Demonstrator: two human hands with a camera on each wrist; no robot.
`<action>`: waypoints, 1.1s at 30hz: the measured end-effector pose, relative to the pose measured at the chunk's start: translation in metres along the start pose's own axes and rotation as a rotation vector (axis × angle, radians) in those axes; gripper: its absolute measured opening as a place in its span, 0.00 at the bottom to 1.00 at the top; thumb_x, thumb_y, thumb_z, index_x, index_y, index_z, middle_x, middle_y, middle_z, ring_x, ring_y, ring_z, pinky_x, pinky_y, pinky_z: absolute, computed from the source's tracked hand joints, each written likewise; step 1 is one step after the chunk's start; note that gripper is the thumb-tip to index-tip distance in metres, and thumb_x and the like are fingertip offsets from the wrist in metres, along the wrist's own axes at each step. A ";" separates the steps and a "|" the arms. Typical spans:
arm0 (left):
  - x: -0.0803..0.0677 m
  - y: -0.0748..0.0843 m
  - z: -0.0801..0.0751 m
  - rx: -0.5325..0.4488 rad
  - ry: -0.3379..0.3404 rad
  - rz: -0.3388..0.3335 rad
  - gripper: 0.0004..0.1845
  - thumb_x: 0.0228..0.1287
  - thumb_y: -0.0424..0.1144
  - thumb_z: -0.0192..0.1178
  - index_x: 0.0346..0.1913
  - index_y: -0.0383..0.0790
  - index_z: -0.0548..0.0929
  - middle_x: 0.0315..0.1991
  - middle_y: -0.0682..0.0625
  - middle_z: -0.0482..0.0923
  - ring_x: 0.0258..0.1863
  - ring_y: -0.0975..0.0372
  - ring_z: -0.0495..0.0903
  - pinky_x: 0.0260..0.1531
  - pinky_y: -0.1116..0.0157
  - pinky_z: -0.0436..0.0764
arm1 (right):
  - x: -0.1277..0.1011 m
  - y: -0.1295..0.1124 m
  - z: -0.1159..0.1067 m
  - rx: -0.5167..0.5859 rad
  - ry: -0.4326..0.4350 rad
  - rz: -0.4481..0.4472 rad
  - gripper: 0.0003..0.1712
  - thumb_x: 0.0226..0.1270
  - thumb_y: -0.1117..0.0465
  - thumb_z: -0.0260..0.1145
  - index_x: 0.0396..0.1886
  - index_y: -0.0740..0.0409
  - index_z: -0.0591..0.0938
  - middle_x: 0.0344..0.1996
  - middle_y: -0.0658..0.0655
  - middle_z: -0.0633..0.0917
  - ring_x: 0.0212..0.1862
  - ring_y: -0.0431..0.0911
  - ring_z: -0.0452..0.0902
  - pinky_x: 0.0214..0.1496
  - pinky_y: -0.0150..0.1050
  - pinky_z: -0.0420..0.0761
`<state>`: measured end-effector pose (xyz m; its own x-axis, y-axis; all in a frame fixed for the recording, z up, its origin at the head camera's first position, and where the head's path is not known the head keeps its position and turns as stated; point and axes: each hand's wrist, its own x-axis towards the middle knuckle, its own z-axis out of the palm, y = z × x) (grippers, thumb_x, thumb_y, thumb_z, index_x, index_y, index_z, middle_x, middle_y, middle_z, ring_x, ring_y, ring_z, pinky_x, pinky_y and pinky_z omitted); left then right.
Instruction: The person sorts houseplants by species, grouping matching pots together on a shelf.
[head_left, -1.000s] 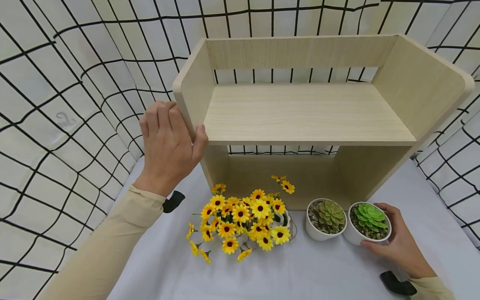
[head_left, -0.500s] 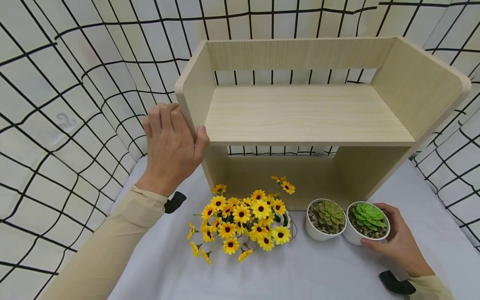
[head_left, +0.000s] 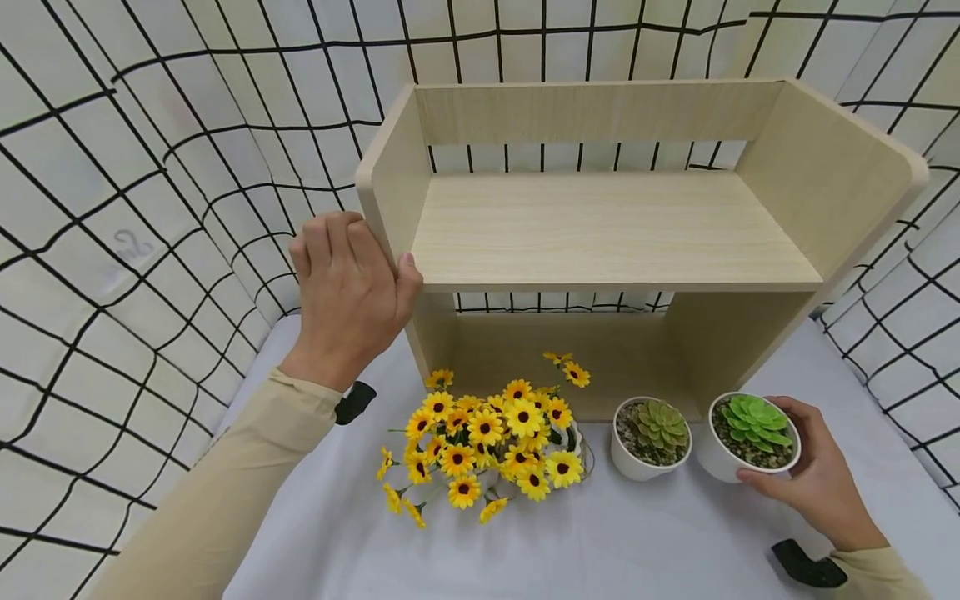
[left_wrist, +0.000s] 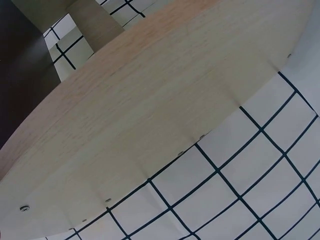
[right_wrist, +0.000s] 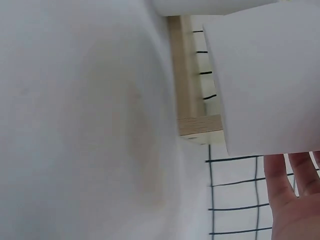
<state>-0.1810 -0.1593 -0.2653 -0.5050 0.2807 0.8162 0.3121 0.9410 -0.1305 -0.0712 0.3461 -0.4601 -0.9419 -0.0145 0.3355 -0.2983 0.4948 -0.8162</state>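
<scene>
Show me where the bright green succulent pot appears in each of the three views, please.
Head: the pot is at lower right, in the right hand.
Left wrist: not in it; only the shelf side and grid cloth show.
Right wrist: the pot fills the upper right as a white wall.
Shared landmark: the wooden shelf.

White table: wood shelf, sunflower bunch, 1 succulent pot.
</scene>
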 end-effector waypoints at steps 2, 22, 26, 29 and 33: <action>0.000 0.000 0.000 -0.001 -0.005 -0.003 0.23 0.74 0.48 0.38 0.47 0.26 0.66 0.46 0.32 0.65 0.48 0.41 0.59 0.46 0.48 0.54 | 0.001 -0.005 -0.005 -0.029 0.007 0.003 0.66 0.36 0.87 0.76 0.77 0.54 0.59 0.64 0.32 0.68 0.61 0.24 0.67 0.53 0.11 0.73; -0.003 -0.002 0.003 -0.025 -0.022 0.021 0.22 0.75 0.48 0.35 0.45 0.27 0.65 0.46 0.32 0.66 0.47 0.42 0.60 0.48 0.47 0.57 | 0.019 -0.082 -0.028 -0.018 0.019 -0.149 0.71 0.20 0.93 0.74 0.76 0.63 0.63 0.65 0.40 0.72 0.60 0.31 0.71 0.48 0.15 0.78; -0.001 -0.001 0.003 -0.017 -0.014 0.030 0.21 0.75 0.47 0.37 0.43 0.28 0.65 0.45 0.32 0.66 0.46 0.42 0.60 0.47 0.47 0.57 | 0.026 -0.099 -0.032 -0.012 0.017 -0.173 0.72 0.18 0.93 0.74 0.75 0.63 0.64 0.66 0.42 0.73 0.61 0.32 0.71 0.48 0.15 0.78; -0.001 -0.001 0.003 -0.010 -0.015 0.027 0.21 0.74 0.47 0.37 0.43 0.28 0.65 0.46 0.32 0.65 0.46 0.42 0.60 0.46 0.48 0.56 | 0.031 -0.113 -0.033 -0.038 0.020 -0.182 0.73 0.16 0.93 0.75 0.75 0.62 0.64 0.66 0.42 0.72 0.61 0.33 0.70 0.49 0.15 0.77; -0.003 -0.002 0.003 -0.004 -0.010 0.026 0.21 0.74 0.47 0.37 0.43 0.28 0.65 0.45 0.32 0.66 0.46 0.42 0.60 0.46 0.48 0.56 | 0.038 -0.133 -0.035 -0.058 0.021 -0.198 0.74 0.14 0.92 0.75 0.75 0.62 0.65 0.66 0.43 0.72 0.60 0.35 0.70 0.52 0.14 0.76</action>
<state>-0.1824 -0.1615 -0.2688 -0.5044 0.3071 0.8070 0.3285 0.9326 -0.1495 -0.0623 0.3101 -0.3225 -0.8622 -0.0983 0.4970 -0.4673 0.5331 -0.7052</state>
